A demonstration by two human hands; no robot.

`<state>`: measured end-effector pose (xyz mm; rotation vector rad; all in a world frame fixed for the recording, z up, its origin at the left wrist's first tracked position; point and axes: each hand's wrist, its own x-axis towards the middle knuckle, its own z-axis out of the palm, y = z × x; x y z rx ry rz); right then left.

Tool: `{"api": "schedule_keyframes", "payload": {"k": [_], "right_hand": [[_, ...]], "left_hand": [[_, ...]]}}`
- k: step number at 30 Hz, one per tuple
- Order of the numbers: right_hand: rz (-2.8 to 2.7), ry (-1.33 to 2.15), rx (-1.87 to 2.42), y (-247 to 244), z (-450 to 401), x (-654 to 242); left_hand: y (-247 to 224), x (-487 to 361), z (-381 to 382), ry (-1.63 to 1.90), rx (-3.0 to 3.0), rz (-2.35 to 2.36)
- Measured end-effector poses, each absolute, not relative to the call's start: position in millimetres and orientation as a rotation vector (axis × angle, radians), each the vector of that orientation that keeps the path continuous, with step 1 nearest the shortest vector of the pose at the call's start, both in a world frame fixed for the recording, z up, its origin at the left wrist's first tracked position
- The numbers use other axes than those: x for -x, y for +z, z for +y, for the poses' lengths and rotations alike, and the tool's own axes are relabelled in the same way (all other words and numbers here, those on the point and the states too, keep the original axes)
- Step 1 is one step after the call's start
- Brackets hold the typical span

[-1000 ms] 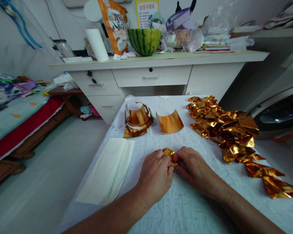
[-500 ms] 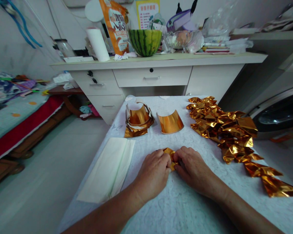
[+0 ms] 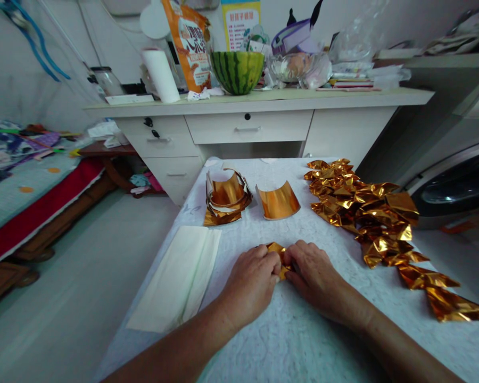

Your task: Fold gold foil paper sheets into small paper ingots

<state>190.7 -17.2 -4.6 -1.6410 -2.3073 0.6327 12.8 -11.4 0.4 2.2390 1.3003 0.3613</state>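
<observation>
A small piece of gold foil paper [image 3: 278, 249] is pinched between both hands, low over the cloth-covered table [image 3: 255, 330]. My left hand [image 3: 253, 282] is closed on its left side, and my right hand [image 3: 313, 271] grips its right edge with bent fingers. Much of the piece is hidden behind the fingers. Beyond the hands lie a single curved gold sheet [image 3: 280, 202] and a curled stack of gold sheets [image 3: 226, 194]. Several folded gold foil pieces [image 3: 367, 213] are heaped along the right side of the table.
A flat whitish paper packet [image 3: 175, 276] lies left of my forearm. Behind the table, a white desk [image 3: 247, 106] holds a watermelon half [image 3: 238, 72], an orange snack bag [image 3: 191, 48] and a paper roll [image 3: 161, 75]. A washing machine [image 3: 459, 181] stands at right, a bed [image 3: 35, 197] at left.
The hands stay almost in place, still closed on the gold foil paper. The view shifts very slightly; nothing else on the table has visibly moved.
</observation>
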Motion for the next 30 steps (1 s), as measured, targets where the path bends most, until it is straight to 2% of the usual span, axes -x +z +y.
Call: {"api": "schedule_keyframes", "payload": {"k": [8, 19, 26, 30], "right_hand": [[-2.306, 0.711, 1.674, 0, -15, -191], [-2.365, 0.684, 1.512, 6, -19, -197], [-2.357, 0.655, 1.452, 2, -17, -198], [-2.317, 0.636, 1.513, 0, -15, -195]], "left_hand": [[1, -13, -12, 0.352, -2.242, 1.306], [5, -11, -13, 0.372, -2.243, 1.284], [10, -5, -3, 0.535, -2.208, 1.065], [14, 0, 7, 0.807, -2.205, 1.230]]}}
